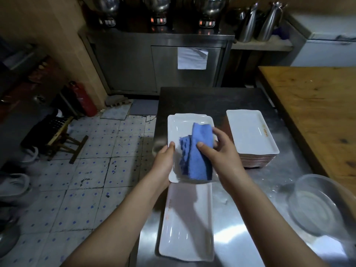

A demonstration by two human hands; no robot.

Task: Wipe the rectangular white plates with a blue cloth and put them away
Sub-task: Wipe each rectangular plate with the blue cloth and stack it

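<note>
My left hand (166,159) grips the near left edge of a rectangular white plate (183,128), lifted above the steel counter. My right hand (217,151) holds a folded blue cloth (198,151) pressed on the plate's inside, thumb on top of the cloth. Another white plate (185,224) lies flat on the counter just below the held one. A stack of several white plates (250,135) sits to the right, apart from my hands. Behind the held plate, the rim of one more plate (190,114) peeks out.
A clear glass bowl (317,205) stands at the right near the counter's front. A wooden table (317,112) borders the steel counter (250,209) on the right. The tiled floor (86,180), a wooden stool (63,139) and a red fire extinguisher (84,99) are to the left.
</note>
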